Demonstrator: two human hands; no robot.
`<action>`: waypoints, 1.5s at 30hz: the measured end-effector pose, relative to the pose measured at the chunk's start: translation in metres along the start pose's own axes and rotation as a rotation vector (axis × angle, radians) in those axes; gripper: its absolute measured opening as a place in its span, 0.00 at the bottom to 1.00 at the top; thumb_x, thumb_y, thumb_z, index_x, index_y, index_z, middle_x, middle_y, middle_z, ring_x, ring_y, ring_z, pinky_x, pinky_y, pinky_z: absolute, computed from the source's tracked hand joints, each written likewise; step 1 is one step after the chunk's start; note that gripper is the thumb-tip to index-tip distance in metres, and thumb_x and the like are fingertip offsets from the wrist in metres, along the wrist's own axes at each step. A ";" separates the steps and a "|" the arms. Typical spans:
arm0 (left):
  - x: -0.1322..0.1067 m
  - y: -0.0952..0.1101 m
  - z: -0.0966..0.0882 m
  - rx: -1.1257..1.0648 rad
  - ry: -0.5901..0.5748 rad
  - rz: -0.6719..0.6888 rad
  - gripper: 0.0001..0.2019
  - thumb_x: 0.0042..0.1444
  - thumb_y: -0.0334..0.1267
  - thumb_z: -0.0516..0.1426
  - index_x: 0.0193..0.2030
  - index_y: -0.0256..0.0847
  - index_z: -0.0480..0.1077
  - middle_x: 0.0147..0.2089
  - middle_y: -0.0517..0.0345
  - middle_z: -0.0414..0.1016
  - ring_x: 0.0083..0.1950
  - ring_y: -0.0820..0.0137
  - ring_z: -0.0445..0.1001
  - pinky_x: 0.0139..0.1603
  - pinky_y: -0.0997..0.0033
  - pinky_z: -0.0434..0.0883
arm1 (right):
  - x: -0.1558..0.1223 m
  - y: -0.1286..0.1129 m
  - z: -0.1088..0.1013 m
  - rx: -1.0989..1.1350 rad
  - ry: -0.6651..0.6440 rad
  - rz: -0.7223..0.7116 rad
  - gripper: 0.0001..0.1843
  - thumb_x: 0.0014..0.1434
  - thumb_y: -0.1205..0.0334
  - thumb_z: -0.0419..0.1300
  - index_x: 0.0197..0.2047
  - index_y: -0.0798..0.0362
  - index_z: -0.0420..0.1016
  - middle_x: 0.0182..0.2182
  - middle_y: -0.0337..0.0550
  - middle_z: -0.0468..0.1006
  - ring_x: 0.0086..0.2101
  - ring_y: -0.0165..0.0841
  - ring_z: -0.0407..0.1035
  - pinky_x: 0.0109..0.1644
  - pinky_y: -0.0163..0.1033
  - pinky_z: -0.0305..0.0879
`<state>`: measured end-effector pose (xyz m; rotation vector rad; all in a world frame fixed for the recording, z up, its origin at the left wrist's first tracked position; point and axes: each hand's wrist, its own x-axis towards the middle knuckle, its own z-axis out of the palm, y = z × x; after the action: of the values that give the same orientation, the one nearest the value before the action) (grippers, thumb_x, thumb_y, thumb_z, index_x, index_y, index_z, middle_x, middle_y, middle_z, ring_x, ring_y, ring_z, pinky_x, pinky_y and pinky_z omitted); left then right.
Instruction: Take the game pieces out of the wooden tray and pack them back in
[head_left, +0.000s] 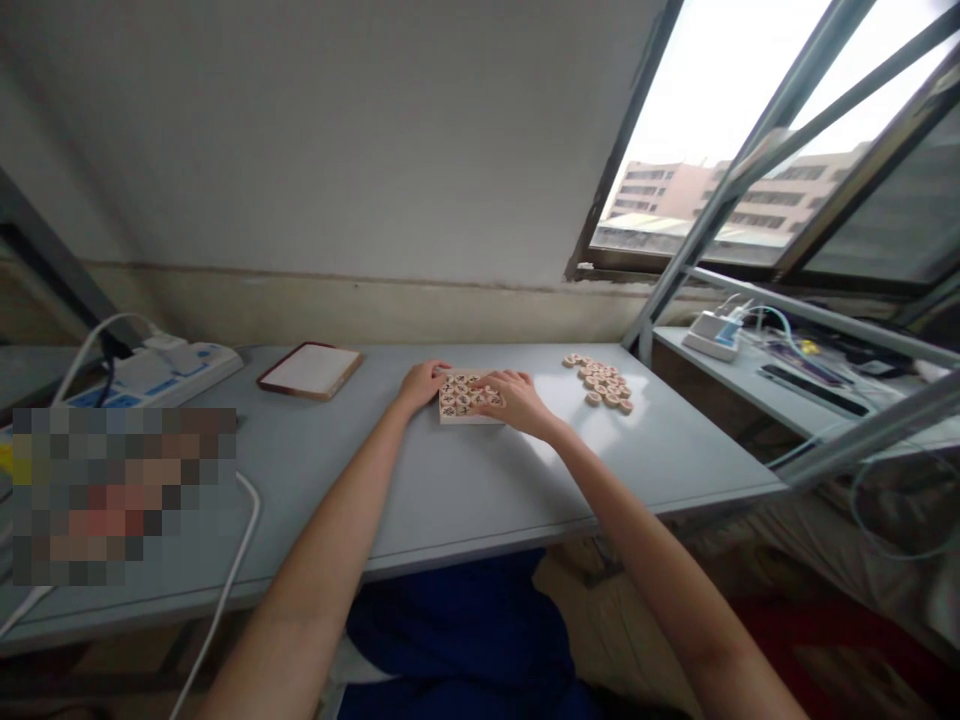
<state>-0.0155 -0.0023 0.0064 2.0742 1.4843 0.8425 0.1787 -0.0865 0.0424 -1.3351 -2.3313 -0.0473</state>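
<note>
A shallow wooden box (pixel 471 420) sits on the desk, filled with rows of round xiangqi pieces (pixel 450 398) bearing Chinese characters. My left hand (pixel 421 385) grips the box at its left edge, fingers bent around the far corner. Over the box's right half lies my right hand (pixel 519 400), thumb and fingers curled down around a piece among the others. The right hand covers the right end of the box and the pieces under it. More loose xiangqi pieces (pixel 602 382) lie in a cluster on the desk to the right.
The box's lid (pixel 311 370), pale with a dark red rim, rests at the back left of the grey desk (pixel 480 500). A power strip (pixel 180 375) with plugs and a white cable (pixel 244 530) are at left. Metal frame bars (pixel 697 230) rise at right beside a second desk.
</note>
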 end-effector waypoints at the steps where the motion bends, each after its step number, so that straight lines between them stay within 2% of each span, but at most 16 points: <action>1: 0.000 0.000 0.000 0.003 0.002 -0.002 0.16 0.48 0.34 0.49 0.43 0.38 0.70 0.33 0.56 0.75 0.30 0.74 0.69 0.30 0.78 0.62 | -0.003 -0.001 0.000 -0.015 0.009 0.001 0.16 0.53 0.50 0.56 0.43 0.48 0.69 0.42 0.42 0.71 0.44 0.36 0.61 0.51 0.46 0.48; 7: 0.000 -0.002 -0.001 -0.029 0.014 0.028 0.16 0.48 0.35 0.49 0.42 0.38 0.70 0.32 0.56 0.74 0.29 0.73 0.68 0.29 0.78 0.61 | -0.019 -0.014 0.001 -0.074 -0.041 -0.110 0.11 0.58 0.54 0.50 0.39 0.45 0.71 0.41 0.39 0.71 0.45 0.34 0.60 0.56 0.50 0.37; 10: 0.000 -0.003 -0.001 -0.030 0.008 0.032 0.16 0.47 0.34 0.49 0.41 0.39 0.71 0.31 0.56 0.74 0.29 0.74 0.68 0.28 0.78 0.60 | -0.024 -0.018 0.002 -0.132 0.028 -0.107 0.10 0.58 0.55 0.51 0.39 0.44 0.71 0.42 0.39 0.70 0.47 0.34 0.59 0.58 0.53 0.31; 12: 0.001 -0.003 -0.001 -0.015 0.005 0.033 0.16 0.47 0.34 0.48 0.41 0.39 0.71 0.30 0.57 0.73 0.28 0.74 0.68 0.27 0.77 0.59 | -0.027 -0.011 -0.002 -0.160 0.090 -0.046 0.10 0.58 0.55 0.50 0.40 0.44 0.71 0.42 0.40 0.70 0.46 0.35 0.59 0.57 0.54 0.34; 16: -0.001 0.000 -0.004 0.044 0.002 0.044 0.16 0.47 0.34 0.48 0.42 0.40 0.70 0.28 0.58 0.72 0.27 0.74 0.67 0.27 0.77 0.59 | -0.048 0.033 -0.013 -0.155 0.137 0.182 0.18 0.59 0.51 0.45 0.50 0.46 0.64 0.47 0.44 0.67 0.46 0.37 0.60 0.51 0.47 0.53; 18: -0.002 0.002 -0.004 0.068 0.003 0.045 0.16 0.47 0.34 0.48 0.42 0.40 0.70 0.28 0.58 0.72 0.27 0.73 0.67 0.26 0.77 0.58 | -0.067 0.063 -0.015 -0.275 0.151 0.308 0.22 0.58 0.50 0.46 0.53 0.50 0.61 0.52 0.48 0.62 0.50 0.41 0.56 0.52 0.49 0.53; 20: -0.004 0.004 -0.004 0.083 0.006 0.035 0.16 0.48 0.34 0.49 0.42 0.40 0.70 0.28 0.58 0.72 0.27 0.73 0.67 0.26 0.77 0.59 | -0.087 0.091 -0.015 -0.453 0.154 0.386 0.24 0.57 0.50 0.47 0.53 0.54 0.61 0.56 0.52 0.57 0.55 0.46 0.48 0.55 0.57 0.44; 22: -0.005 0.005 -0.003 0.094 0.016 0.033 0.15 0.48 0.34 0.49 0.42 0.40 0.70 0.29 0.57 0.73 0.28 0.72 0.68 0.27 0.76 0.60 | -0.104 0.110 -0.014 -0.521 0.108 0.389 0.22 0.58 0.53 0.46 0.51 0.55 0.63 0.56 0.53 0.56 0.57 0.46 0.45 0.56 0.59 0.41; 25: -0.005 0.004 -0.002 0.098 0.038 0.064 0.15 0.49 0.34 0.49 0.43 0.39 0.69 0.32 0.56 0.74 0.31 0.71 0.69 0.29 0.76 0.61 | -0.117 0.119 -0.015 -0.404 0.006 0.291 0.20 0.60 0.58 0.41 0.51 0.55 0.63 0.52 0.51 0.62 0.55 0.41 0.51 0.56 0.52 0.48; 28: -0.004 0.000 -0.002 0.089 0.036 0.068 0.16 0.48 0.34 0.49 0.43 0.39 0.69 0.33 0.55 0.74 0.32 0.71 0.69 0.30 0.76 0.61 | -0.117 0.112 -0.018 -0.254 -0.039 0.164 0.19 0.59 0.63 0.40 0.51 0.53 0.62 0.50 0.48 0.65 0.52 0.36 0.56 0.54 0.46 0.54; 30: -0.003 -0.002 -0.002 0.080 0.028 0.060 0.16 0.48 0.35 0.49 0.43 0.40 0.69 0.33 0.55 0.74 0.32 0.71 0.69 0.30 0.76 0.61 | -0.113 0.106 -0.020 -0.236 -0.031 0.116 0.18 0.58 0.64 0.42 0.50 0.50 0.64 0.52 0.45 0.63 0.52 0.36 0.56 0.54 0.46 0.54; 32: -0.002 -0.004 -0.001 0.062 0.025 0.055 0.16 0.48 0.36 0.49 0.43 0.40 0.70 0.33 0.55 0.74 0.32 0.71 0.69 0.30 0.76 0.62 | -0.109 0.104 -0.021 -0.293 0.021 0.144 0.18 0.57 0.62 0.46 0.49 0.48 0.65 0.54 0.44 0.60 0.52 0.40 0.55 0.53 0.50 0.53; 34: -0.001 -0.006 -0.001 0.036 0.033 0.050 0.15 0.48 0.36 0.50 0.42 0.40 0.70 0.34 0.55 0.74 0.33 0.71 0.70 0.31 0.76 0.62 | -0.106 0.105 -0.021 -0.338 0.082 0.216 0.17 0.56 0.60 0.48 0.48 0.49 0.68 0.52 0.46 0.63 0.51 0.43 0.56 0.52 0.53 0.54; 38: -0.002 -0.006 0.000 -0.014 0.036 0.036 0.15 0.49 0.36 0.50 0.42 0.40 0.70 0.36 0.56 0.75 0.35 0.71 0.70 0.33 0.76 0.63 | -0.094 0.098 -0.020 -0.118 0.108 0.243 0.15 0.56 0.57 0.49 0.42 0.53 0.73 0.38 0.47 0.74 0.40 0.38 0.65 0.46 0.47 0.61; 42: -0.004 -0.004 -0.002 -0.013 0.035 0.036 0.15 0.49 0.35 0.49 0.42 0.39 0.71 0.37 0.55 0.74 0.36 0.71 0.70 0.35 0.76 0.64 | -0.064 0.049 -0.018 0.166 0.193 0.203 0.15 0.55 0.55 0.53 0.42 0.52 0.72 0.39 0.45 0.73 0.37 0.34 0.67 0.41 0.41 0.64; 45: -0.005 -0.002 -0.004 -0.002 0.039 0.032 0.15 0.49 0.35 0.49 0.42 0.39 0.71 0.37 0.55 0.74 0.36 0.71 0.69 0.36 0.76 0.64 | -0.034 0.008 -0.008 0.285 0.115 0.102 0.15 0.54 0.55 0.54 0.44 0.50 0.71 0.41 0.44 0.73 0.39 0.34 0.67 0.43 0.41 0.63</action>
<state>-0.0206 -0.0061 0.0065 2.0961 1.4733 0.9013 0.2022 -0.1117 0.0348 -1.2692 -2.0799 0.2255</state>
